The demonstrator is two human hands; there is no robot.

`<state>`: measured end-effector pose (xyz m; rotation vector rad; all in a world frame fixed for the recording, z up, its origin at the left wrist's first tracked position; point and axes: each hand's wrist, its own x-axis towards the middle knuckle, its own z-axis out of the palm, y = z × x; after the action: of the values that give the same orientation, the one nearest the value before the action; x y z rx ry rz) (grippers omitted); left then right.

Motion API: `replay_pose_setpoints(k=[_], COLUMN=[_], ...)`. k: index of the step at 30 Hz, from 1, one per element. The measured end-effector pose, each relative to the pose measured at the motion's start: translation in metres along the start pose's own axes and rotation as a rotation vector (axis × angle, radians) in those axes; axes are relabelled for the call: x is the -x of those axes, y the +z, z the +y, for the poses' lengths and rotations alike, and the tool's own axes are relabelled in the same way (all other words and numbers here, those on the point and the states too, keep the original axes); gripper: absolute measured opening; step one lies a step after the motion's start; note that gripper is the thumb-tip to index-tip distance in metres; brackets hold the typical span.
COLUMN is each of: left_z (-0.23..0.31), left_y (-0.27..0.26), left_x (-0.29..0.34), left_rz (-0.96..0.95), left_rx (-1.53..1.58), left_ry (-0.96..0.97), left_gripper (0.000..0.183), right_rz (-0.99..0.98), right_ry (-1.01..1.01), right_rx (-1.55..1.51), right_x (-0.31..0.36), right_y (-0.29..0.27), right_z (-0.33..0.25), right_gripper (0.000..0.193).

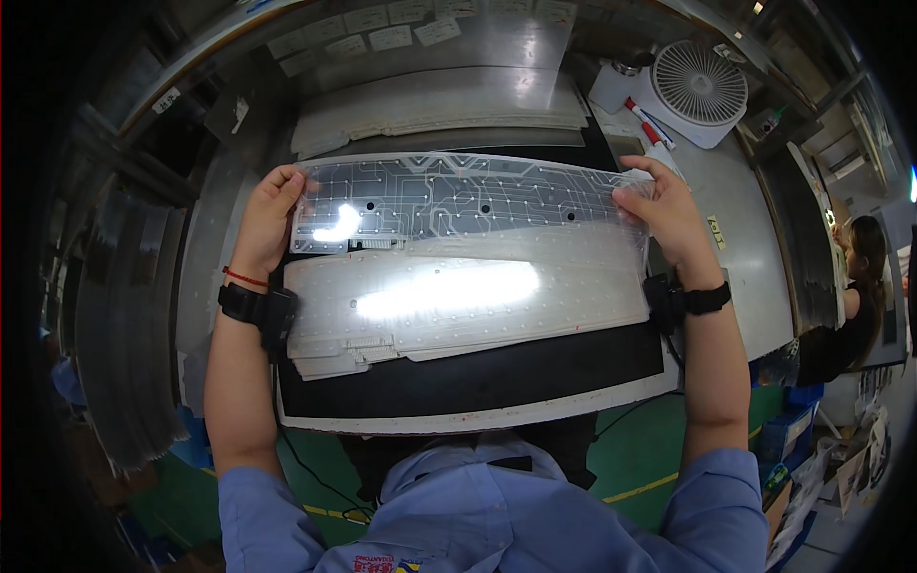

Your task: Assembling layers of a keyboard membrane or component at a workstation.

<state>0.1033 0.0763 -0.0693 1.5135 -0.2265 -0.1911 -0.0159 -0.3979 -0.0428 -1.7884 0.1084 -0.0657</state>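
Note:
Between my two hands stretches a clear plastic circuit sheet [449, 205], printed with pale traces and dots and pierced by a few dark round spots. My left hand [275, 202] pinches its left end, thumb on top. At the right end, my right hand [664, 205] grips it between thumb and fingers. Below the held sheet, nearer to me, lies a stack of similar translucent sheets [497, 329] with a bright glare across it. The stack rests on a black mat [478, 377]. Whether the held sheet's lower edge touches the stack I cannot tell.
Behind the mat sits another pile of sheets [439, 110]. A white fan [700, 86] stands at the back right, beside a red marker [642, 116]. More stacked sheets [119, 315] hang at the far left. Another person [855, 296] is at the far right.

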Motion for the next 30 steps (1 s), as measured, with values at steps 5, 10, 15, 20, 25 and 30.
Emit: replay_pose_setpoints(k=[5, 10, 15, 20, 25, 30], left_z=[-0.002, -0.003, -0.004, -0.004, -0.004, -0.007], left_y=[-0.005, -0.009, -0.009, -0.009, -0.005, -0.008], left_x=[-0.001, -0.003, -0.003, -0.003, -0.002, -0.003], left_rz=[0.037, 0.050, 0.048, 0.033, -0.002, 0.019], left_rx=[-0.036, -0.050, -0.043, -0.030, 0.010, -0.009], left_ry=[-0.035, -0.039, -0.034, -0.032, -0.027, -0.017], left_gripper=[0.014, 0.014, 0.014, 0.014, 0.013, 0.013], right_rz=[0.109, 0.194, 0.209, 0.140, 0.075, 0.206], right_ry=[-0.027, -0.131, -0.137, -0.112, -0.131, -0.069], right_rx=[-0.144, -0.275, -0.211, -0.189, -0.057, -0.175], right_x=[-0.004, -0.011, -0.010, -0.008, -0.003, -0.007], right_y=[0.000, -0.007, -0.007, -0.006, 0.000, -0.002], right_z=[-0.002, 0.009, 0.008, 0.005, 0.004, 0.006], right_gripper=[0.036, 0.030, 0.029, 0.034, 0.037, 0.034])
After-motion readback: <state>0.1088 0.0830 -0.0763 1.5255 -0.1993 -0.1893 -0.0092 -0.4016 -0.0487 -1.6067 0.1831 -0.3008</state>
